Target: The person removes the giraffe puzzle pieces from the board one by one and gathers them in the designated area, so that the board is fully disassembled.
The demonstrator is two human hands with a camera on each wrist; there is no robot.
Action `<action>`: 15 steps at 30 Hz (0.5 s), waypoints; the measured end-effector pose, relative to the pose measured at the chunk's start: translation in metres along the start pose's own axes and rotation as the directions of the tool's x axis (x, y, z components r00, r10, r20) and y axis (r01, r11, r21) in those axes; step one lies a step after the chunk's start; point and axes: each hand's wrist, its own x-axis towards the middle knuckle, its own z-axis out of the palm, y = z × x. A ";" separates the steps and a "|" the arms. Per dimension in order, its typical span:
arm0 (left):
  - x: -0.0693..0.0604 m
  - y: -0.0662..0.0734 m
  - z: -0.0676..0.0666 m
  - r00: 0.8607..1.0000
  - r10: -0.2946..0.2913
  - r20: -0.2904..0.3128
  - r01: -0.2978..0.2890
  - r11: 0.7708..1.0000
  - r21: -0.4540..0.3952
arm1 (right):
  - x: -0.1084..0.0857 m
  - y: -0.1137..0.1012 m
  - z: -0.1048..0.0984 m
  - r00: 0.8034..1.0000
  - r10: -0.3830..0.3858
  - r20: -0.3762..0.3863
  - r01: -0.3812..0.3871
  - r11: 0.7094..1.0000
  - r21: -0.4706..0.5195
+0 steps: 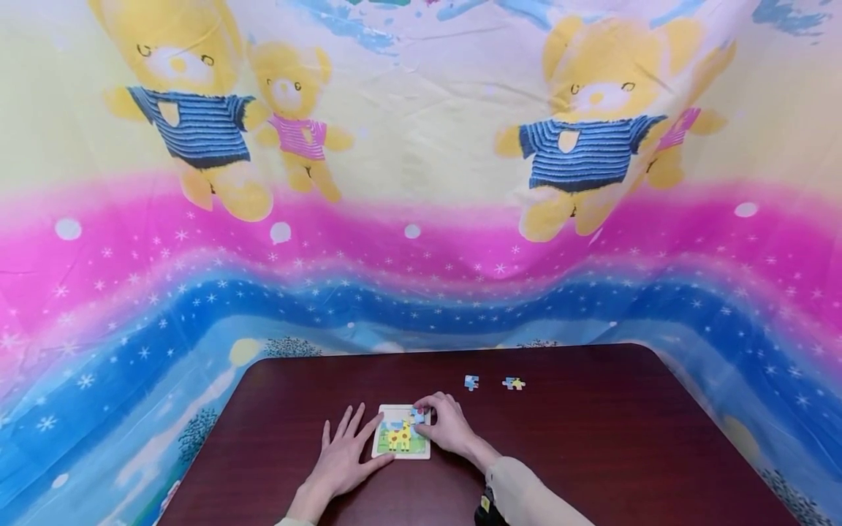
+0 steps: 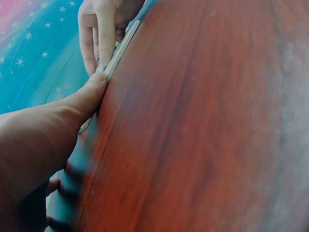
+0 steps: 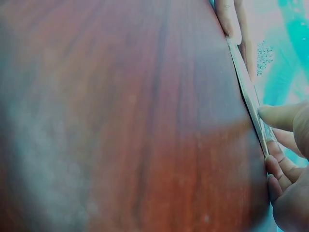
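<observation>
A square puzzle board (image 1: 403,457) showing a giraffe lies on the dark table. My left hand (image 1: 340,459) has its fingers spread, with thumb and index fingertip touching the board's left side and lower edge. At the board's upper right, my right hand (image 1: 450,426) pinches a blue puzzle piece (image 1: 417,416) between thumb and fingers. The left wrist view shows my left thumb (image 2: 91,92) on the board's edge (image 2: 120,50). In the right wrist view the fingers of my right hand (image 3: 294,145) are at the board's edge (image 3: 246,92); the piece is hard to make out there.
Two loose puzzle pieces lie farther back on the table (image 1: 592,438): a blue one (image 1: 471,382) and a blue and yellow one (image 1: 514,383). A printed cloth with bears (image 1: 408,256) hangs behind the table.
</observation>
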 end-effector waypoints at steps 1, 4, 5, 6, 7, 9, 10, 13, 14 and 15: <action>0.000 0.000 0.000 1.000 0.001 0.000 -0.001 1.000 0.001 | 0.000 0.001 0.000 1.000 -0.002 0.000 0.002 1.000 0.002; 0.000 0.000 0.001 1.000 -0.002 0.006 0.002 1.000 0.001 | -0.001 0.003 -0.001 1.000 -0.002 0.003 0.002 1.000 0.021; 0.000 0.000 0.001 1.000 -0.004 0.010 0.004 1.000 0.000 | -0.001 0.004 -0.003 1.000 0.000 0.002 0.000 0.999 0.033; 0.000 0.000 0.001 1.000 -0.007 0.014 0.007 1.000 0.000 | -0.001 0.005 -0.004 1.000 -0.001 0.000 0.001 0.999 0.049; 0.000 0.000 0.001 1.000 -0.009 0.016 0.009 1.000 0.001 | 0.000 0.006 -0.005 1.000 0.000 0.001 0.000 0.998 0.067; 0.001 0.000 0.001 1.000 -0.015 0.018 0.015 1.000 0.000 | 0.000 0.009 -0.007 1.000 -0.003 -0.001 0.003 0.995 0.101; 0.001 0.000 0.000 1.000 -0.017 0.017 0.017 1.000 0.000 | 0.001 0.009 -0.009 1.000 -0.003 0.001 0.003 0.993 0.119; 0.001 0.001 0.000 1.000 -0.016 0.015 0.016 1.000 0.000 | 0.001 0.011 -0.011 1.000 -0.004 0.018 0.001 0.988 0.154; 0.001 0.000 0.000 1.000 -0.016 0.016 0.016 1.000 -0.002 | 0.001 0.012 -0.011 1.000 -0.006 0.025 0.001 0.987 0.161; 0.001 0.001 0.000 1.000 -0.015 0.018 0.015 1.000 -0.001 | 0.001 0.013 -0.011 0.999 -0.009 0.031 0.004 0.986 0.165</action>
